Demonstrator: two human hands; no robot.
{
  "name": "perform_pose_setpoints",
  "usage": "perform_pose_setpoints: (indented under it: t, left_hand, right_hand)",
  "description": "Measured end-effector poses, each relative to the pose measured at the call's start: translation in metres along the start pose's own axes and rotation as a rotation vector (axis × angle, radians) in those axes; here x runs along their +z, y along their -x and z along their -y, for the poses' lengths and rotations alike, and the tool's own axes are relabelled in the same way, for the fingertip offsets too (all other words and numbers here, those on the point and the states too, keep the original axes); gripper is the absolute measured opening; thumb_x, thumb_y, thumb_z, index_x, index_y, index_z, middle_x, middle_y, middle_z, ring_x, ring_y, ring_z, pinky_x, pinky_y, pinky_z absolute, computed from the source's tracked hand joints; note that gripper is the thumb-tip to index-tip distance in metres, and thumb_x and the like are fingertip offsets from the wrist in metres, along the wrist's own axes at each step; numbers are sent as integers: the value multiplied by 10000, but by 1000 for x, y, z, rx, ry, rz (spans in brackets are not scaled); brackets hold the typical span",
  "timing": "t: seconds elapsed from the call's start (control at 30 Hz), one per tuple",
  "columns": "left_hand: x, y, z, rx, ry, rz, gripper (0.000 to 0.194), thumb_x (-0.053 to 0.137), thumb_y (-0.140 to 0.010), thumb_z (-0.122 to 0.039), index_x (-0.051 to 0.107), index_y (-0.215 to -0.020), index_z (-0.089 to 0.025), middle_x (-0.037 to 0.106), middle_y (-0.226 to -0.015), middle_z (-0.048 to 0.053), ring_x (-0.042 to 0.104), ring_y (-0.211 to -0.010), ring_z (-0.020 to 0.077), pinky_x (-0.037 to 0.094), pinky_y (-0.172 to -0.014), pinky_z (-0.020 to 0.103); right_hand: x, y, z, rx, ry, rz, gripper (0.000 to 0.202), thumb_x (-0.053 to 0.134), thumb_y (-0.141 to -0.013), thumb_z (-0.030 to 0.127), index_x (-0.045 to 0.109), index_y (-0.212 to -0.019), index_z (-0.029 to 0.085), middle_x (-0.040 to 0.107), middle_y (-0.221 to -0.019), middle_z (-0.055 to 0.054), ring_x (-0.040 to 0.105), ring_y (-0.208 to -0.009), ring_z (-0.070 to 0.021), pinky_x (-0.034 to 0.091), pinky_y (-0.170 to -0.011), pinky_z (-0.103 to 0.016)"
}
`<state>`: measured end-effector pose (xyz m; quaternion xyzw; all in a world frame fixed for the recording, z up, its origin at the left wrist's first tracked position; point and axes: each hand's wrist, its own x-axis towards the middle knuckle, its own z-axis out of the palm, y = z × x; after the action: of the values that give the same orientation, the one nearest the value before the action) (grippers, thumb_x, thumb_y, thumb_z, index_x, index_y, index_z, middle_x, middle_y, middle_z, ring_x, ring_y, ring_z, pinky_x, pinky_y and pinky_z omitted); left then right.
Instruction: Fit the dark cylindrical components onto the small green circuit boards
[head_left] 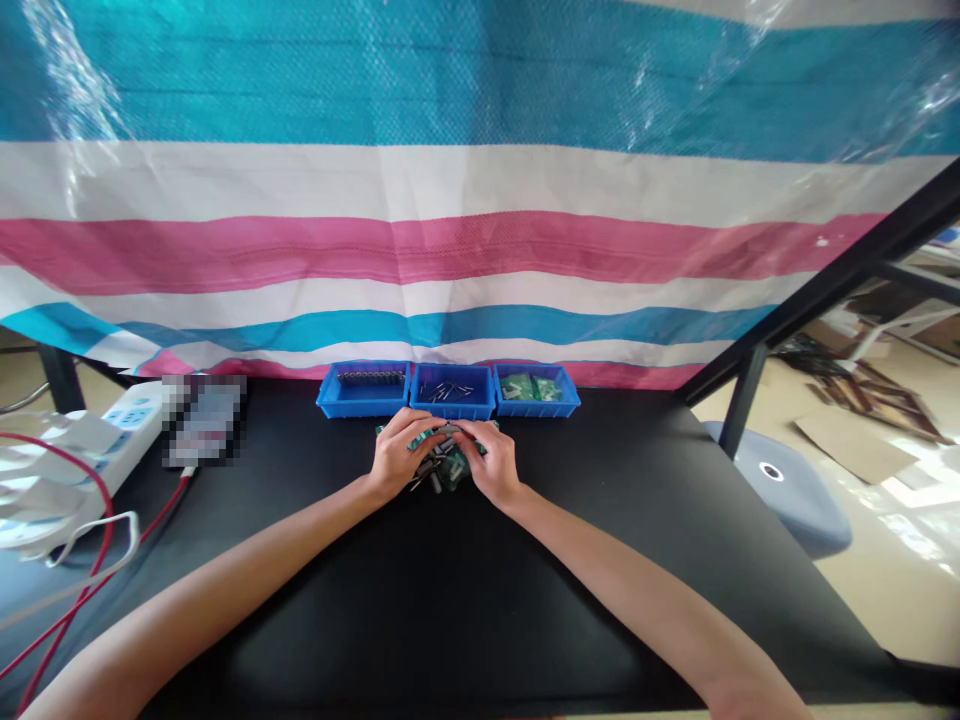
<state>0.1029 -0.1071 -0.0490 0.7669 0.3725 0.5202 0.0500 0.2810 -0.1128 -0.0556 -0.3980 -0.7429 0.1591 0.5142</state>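
Note:
My left hand [394,458] is closed, with a small green piece [424,438] that looks like a circuit board showing between its fingers. My right hand [491,460] faces it, thumb and fingers pinched on a small grey part [450,429]. Both hands meet at this grey part, and its exact kind is too small to make out. Below the fingers, on the black table [442,590], lies a loose pile of metal pins and green boards [454,468], partly covered by the hands.
Behind the hands stand three blue bins: one [364,408] with a row of metal cylinders, one [452,410] with loose pins, one [536,408] with green boards. To the left are a white power strip [135,410], a blurred-out phone [206,420] and a red cable [161,512]. A striped sheet [480,180] hangs behind.

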Motion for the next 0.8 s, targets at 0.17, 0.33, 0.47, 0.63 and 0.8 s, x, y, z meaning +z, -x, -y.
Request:
perform_pose_setpoints:
  t: [0.17, 0.33, 0.47, 0.63, 0.8]
  left_hand:
    - [1, 1, 1, 7, 14, 5, 153, 646, -855, -219, 687, -1001, -201, 660, -907, 55, 635, -852, 162, 536, -776, 289]
    - [-2, 2, -3, -57, 64, 41, 134, 633, -864, -223, 644, -993, -191, 679, -966, 64, 650, -903, 168, 534, -823, 295]
    - [-4, 3, -7, -149, 142, 69, 164, 583, -893, -218, 582, -1057, -199, 705, -1045, 63, 666, -957, 168, 528, -863, 297]
    - [-4, 6, -4, -126, 111, 34, 148, 555, -907, -222, 599, -1045, -190, 694, -942, 57, 653, -863, 153, 522, -808, 283]
    - [-4, 6, 0, -32, 73, 38, 242, 499, -938, -215, 626, -1142, -185, 650, -922, 70, 607, -803, 136, 510, -737, 260]
  right_hand:
    - [1, 0, -1, 2, -1, 18, 208, 535, -948, 275, 700, -1058, 212, 740, -917, -58, 668, -795, -190, 512, -768, -318]
    - [2, -1, -1, 33, 23, 55, 221, 508, -953, 257, 716, -1004, 203, 736, -857, -55, 663, -789, -197, 502, -765, -322]
    - [0, -2, 0, 62, 3, 38, 211, 514, -943, 254, 715, -909, 198, 727, -836, -55, 656, -774, -197, 491, -744, -315]
    - [-2, -2, 2, 48, 2, 33, 218, 505, -945, 261, 699, -870, 196, 721, -819, -50, 650, -768, -190, 481, -745, -309]
    - [-3, -3, 5, 37, -11, 21, 212, 503, -943, 246, 699, -882, 195, 720, -820, -50, 642, -762, -188, 489, -736, -312]
